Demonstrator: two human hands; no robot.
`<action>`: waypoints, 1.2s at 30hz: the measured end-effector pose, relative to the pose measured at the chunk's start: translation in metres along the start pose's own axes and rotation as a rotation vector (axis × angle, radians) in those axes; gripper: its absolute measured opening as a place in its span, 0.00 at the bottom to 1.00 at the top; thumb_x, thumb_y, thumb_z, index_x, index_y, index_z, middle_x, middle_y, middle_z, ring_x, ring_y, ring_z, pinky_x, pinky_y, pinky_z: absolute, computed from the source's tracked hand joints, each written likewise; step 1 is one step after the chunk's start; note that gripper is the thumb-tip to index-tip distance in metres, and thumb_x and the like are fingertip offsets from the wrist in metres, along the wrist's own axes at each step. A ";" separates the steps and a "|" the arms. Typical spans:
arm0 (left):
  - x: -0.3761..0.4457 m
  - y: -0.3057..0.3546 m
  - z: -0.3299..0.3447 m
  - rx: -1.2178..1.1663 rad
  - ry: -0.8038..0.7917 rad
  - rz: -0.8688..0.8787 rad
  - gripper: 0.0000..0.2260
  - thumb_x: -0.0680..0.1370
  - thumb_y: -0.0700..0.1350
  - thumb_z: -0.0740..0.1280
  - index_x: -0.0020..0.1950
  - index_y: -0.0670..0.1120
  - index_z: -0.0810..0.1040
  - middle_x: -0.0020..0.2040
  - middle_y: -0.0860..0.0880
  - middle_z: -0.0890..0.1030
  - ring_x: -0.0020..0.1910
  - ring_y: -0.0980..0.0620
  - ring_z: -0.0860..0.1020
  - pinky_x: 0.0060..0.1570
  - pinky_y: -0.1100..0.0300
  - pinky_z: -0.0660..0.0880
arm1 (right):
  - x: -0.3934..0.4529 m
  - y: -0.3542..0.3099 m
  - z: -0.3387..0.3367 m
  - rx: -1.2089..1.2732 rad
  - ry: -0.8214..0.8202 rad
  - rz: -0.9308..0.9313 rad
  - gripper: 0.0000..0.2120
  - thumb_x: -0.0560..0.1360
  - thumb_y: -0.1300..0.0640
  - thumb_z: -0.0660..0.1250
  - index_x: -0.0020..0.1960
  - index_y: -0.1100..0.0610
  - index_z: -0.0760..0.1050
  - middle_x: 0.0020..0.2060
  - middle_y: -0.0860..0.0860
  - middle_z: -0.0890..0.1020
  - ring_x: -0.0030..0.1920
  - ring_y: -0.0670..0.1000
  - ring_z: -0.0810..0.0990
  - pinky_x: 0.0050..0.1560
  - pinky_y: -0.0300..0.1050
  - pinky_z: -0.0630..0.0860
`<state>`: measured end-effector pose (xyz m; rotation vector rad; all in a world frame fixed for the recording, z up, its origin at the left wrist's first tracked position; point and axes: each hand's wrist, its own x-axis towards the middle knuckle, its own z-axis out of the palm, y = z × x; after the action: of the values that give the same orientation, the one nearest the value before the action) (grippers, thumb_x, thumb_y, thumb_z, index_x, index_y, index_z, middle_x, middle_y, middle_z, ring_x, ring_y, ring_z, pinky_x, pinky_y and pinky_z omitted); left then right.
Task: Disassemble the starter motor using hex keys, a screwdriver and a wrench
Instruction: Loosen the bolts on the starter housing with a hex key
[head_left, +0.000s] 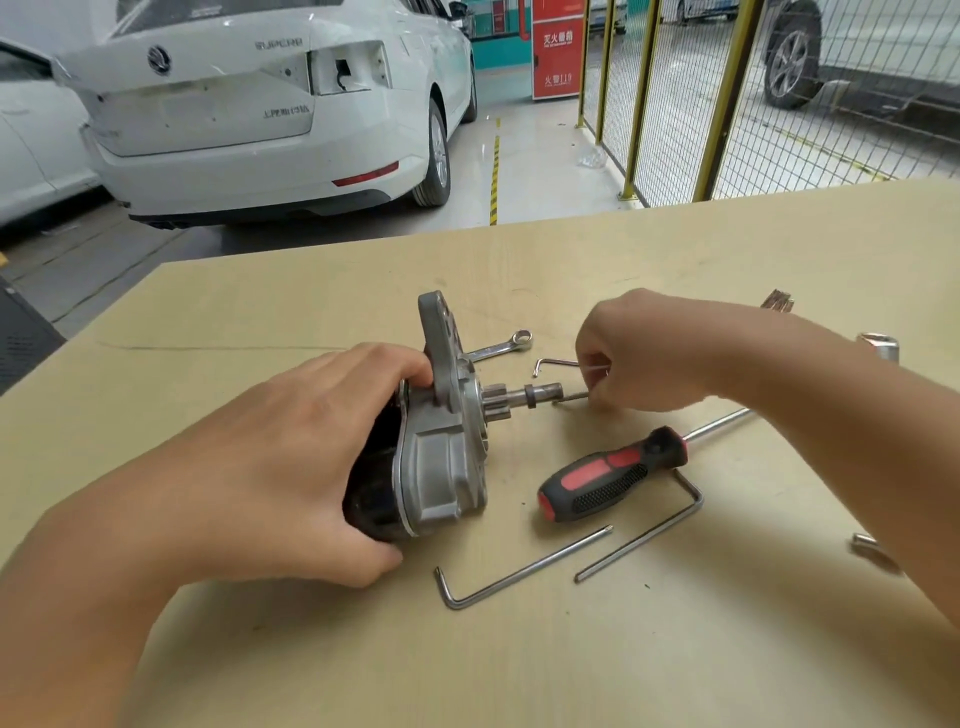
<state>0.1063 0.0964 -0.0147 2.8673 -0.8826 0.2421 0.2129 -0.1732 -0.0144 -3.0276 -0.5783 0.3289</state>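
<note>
On the pale worktop (311, 312), about its middle, the starter motor (431, 452) lies on its side with its pinion shaft (524, 397) pointing to the person's right. The left hand (291, 467) wraps over the dark body, fingers curled round it and fingertips against the grey housing, so this grip is grasping the motor. The right hand (639, 358) is clenched in a pinch on a small hex key (571, 397) lying just off the shaft's end; whether its tip is seated in anything I cannot tell. A second small hex key (553, 362) lies beside that hand, a wrench (498, 348) behind the motor, a screwdriver (613, 475) with a red and black handle in front, and two long hex keys (519, 569) nearest the person. To do this step well, I judge the key should be picked up cleanly and pushed fully home in its socket before any turn, with the left hand bearing down so the motor cannot roll. No tray, box or other container is in view; loose parts would have only the bare worktop.
</note>
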 end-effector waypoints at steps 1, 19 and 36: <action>-0.001 -0.002 0.002 -0.017 -0.028 -0.018 0.42 0.57 0.63 0.74 0.70 0.63 0.65 0.57 0.69 0.70 0.48 0.62 0.74 0.42 0.66 0.72 | 0.001 0.001 0.002 -0.004 -0.026 0.003 0.06 0.75 0.61 0.64 0.44 0.56 0.81 0.42 0.55 0.83 0.37 0.55 0.79 0.28 0.39 0.70; 0.049 -0.049 -0.039 -0.681 -0.379 -0.249 0.32 0.58 0.51 0.75 0.62 0.62 0.82 0.57 0.53 0.85 0.55 0.50 0.84 0.51 0.57 0.82 | -0.008 0.010 -0.022 0.388 0.177 -0.275 0.16 0.78 0.42 0.62 0.52 0.49 0.84 0.36 0.43 0.84 0.33 0.42 0.79 0.29 0.35 0.72; 0.078 -0.026 -0.044 -0.101 -0.312 -0.428 0.26 0.57 0.53 0.69 0.54 0.64 0.70 0.43 0.57 0.79 0.39 0.58 0.77 0.31 0.60 0.71 | -0.010 -0.005 -0.012 0.567 0.289 -0.310 0.07 0.79 0.53 0.70 0.46 0.44 0.85 0.30 0.45 0.83 0.26 0.41 0.74 0.26 0.29 0.67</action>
<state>0.1797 0.0833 0.0413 2.9484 -0.2848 -0.2921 0.2050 -0.1721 -0.0006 -2.3418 -0.7597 0.0254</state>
